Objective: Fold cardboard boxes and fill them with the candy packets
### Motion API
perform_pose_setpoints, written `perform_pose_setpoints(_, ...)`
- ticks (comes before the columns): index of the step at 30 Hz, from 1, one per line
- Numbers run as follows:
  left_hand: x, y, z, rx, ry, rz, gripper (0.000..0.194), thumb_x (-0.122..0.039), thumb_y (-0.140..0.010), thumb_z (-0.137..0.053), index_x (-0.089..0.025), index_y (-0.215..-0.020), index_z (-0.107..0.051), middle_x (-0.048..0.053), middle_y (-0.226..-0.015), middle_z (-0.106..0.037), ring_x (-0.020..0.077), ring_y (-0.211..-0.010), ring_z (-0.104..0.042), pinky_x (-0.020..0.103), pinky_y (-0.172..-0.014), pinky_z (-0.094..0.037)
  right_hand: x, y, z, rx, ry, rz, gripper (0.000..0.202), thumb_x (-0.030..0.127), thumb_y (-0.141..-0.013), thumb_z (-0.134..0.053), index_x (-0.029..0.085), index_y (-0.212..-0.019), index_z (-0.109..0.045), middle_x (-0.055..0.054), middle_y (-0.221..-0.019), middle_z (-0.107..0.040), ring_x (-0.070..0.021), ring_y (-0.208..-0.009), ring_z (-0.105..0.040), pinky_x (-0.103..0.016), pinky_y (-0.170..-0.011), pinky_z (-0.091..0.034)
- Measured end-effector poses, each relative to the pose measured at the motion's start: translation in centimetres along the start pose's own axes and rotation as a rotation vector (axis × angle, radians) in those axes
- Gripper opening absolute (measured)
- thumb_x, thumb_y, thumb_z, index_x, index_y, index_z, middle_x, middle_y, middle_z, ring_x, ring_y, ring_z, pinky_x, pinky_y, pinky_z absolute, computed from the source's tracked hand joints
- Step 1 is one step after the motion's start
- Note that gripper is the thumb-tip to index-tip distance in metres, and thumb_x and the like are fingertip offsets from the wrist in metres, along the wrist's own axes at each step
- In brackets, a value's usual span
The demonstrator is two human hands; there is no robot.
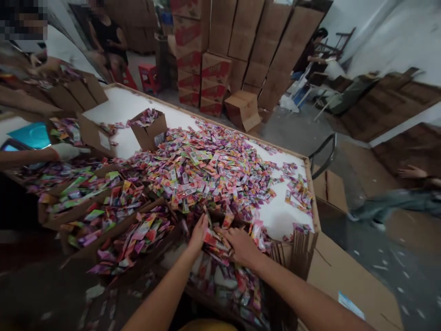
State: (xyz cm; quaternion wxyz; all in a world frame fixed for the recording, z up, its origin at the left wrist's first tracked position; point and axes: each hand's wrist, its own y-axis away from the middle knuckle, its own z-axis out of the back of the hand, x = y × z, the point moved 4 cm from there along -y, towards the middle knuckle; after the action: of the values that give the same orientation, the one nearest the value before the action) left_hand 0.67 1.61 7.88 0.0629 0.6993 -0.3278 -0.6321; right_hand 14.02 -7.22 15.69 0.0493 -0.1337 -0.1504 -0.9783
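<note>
My left hand (199,233) presses its closed fingers on the left side of a clump of small colourful packets (216,243). On the other side my right hand (240,246) curls its fingers over the same packets, so the clump sits between both hands. Below the hands, more packets (237,280) lie near the table's front edge. Beyond them a large heap of pink, purple and green packets (213,170) spreads over the white tabletop (275,214). To the left stand cardboard boxes filled with packets (138,236). What the packets contain is not visible.
A gloved hand (69,151) of a co-worker reaches in at left, near an open carton (94,133). A small filled box (149,131) stands behind the heap. Folded cardboard (299,253) is at the right corner. Stacked cartons (215,76) and seated people are beyond.
</note>
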Motion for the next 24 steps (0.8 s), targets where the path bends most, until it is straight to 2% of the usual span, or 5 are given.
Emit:
perform_pose_setpoints(8, 2.1, -1.1, 0.6, -0.022, -0.391, -0.124, 0.068, -0.031, -0.08, -0.064, -0.01, -0.142, -0.046, 0.016, -0.148, -0.048, 0.0246, -0.138, -0.043, 0.034, -0.117, -0.029, -2.2, -6.9, -7.9, 0.226, -0.018, -0.131, 0.072, 0.016, -0.075, -0.065, 0.016, -0.144, -0.043, -0.018, -0.145, -0.043, -0.0323, -0.135, -0.037, -0.042, -0.11, -0.032)
perform_pose_setpoints(14, 1.7, -1.4, 0.7, -0.085, -0.478, -0.112, 0.059, -0.018, -0.081, -0.058, -0.011, -0.14, -0.049, 0.016, -0.137, -0.059, 0.025, -0.125, -0.056, 0.037, -0.109, -0.038, -0.8, -4.6, -3.2, 0.189, -0.084, -0.083, 0.088, 0.012, -0.066, -0.068, 0.018, -0.148, -0.038, -0.017, -0.141, -0.046, -0.0297, -0.127, -0.045, -0.041, -0.106, -0.037)
perform_pose_setpoints(19, 1.7, -1.4, 1.1, -0.126, -0.389, -0.104, 0.049, -0.034, -0.09, -0.051, -0.012, -0.134, -0.056, 0.014, -0.139, -0.058, 0.0251, -0.129, -0.054, 0.037, -0.11, -0.037, -3.7, 1.1, 4.2, -0.183, -0.278, -0.158, 0.032, 0.018, -0.082, -0.058, 0.02, -0.114, -0.065, -0.009, -0.113, -0.065, -0.0225, -0.109, -0.057, -0.036, -0.098, -0.043)
perform_pose_setpoints(22, 1.4, -1.0, 1.1, -0.159, -0.418, -0.099, 0.054, -0.044, -0.088, -0.054, -0.013, -0.131, -0.059, 0.015, -0.135, -0.061, 0.0283, -0.127, -0.055, 0.039, -0.11, -0.037, -5.7, 2.9, 3.5, -0.202, -0.226, -0.497, 0.022, 0.033, -0.089, -0.056, 0.017, -0.099, -0.066, -0.009, -0.093, -0.067, -0.0223, -0.089, -0.063, -0.034, -0.084, -0.047)
perform_pose_setpoints(24, 0.8, -0.6, 0.9, -0.183, -0.432, -0.108, 0.054, -0.049, -0.087, -0.054, -0.014, -0.127, -0.062, 0.015, -0.132, -0.063, 0.0291, -0.125, -0.056, 0.04, -0.109, -0.038, -4.7, 1.6, 0.5, -0.023, -0.196, -0.517, 0.035, 0.038, -0.086, -0.063, 0.017, -0.113, -0.063, -0.01, -0.104, -0.067, -0.0225, -0.094, -0.064, -0.032, -0.084, -0.048)
